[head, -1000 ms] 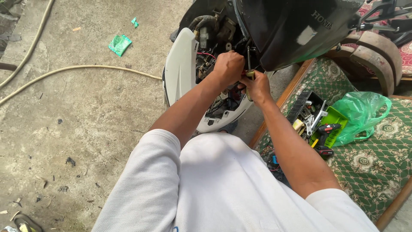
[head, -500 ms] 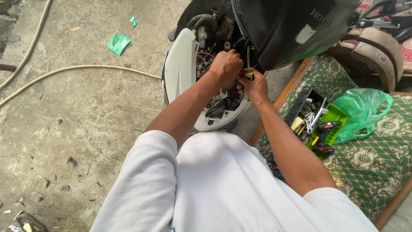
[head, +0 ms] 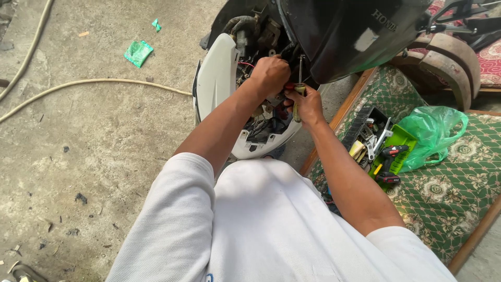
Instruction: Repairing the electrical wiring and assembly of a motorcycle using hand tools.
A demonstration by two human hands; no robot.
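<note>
A green wrapper (head: 138,53) and a pale hose (head: 94,82) lie on the concrete floor at left. At the scooter's open white panel (head: 216,78), the left hand (head: 270,74) is fisted among wiring; its grip's contents can't be told. The right hand (head: 309,104) pinches a yellow-handled screwdriver (head: 297,99). A green toolbox (head: 383,149) sits right.

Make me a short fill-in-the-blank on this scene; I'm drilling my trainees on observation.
1. The right hand grips a screwdriver with a ___ and red handle.
2. The left hand reaches into the opened ___ scooter panel.
3. The plastic bag by the tool tray is ___.

Missing: yellow; white; green
</note>
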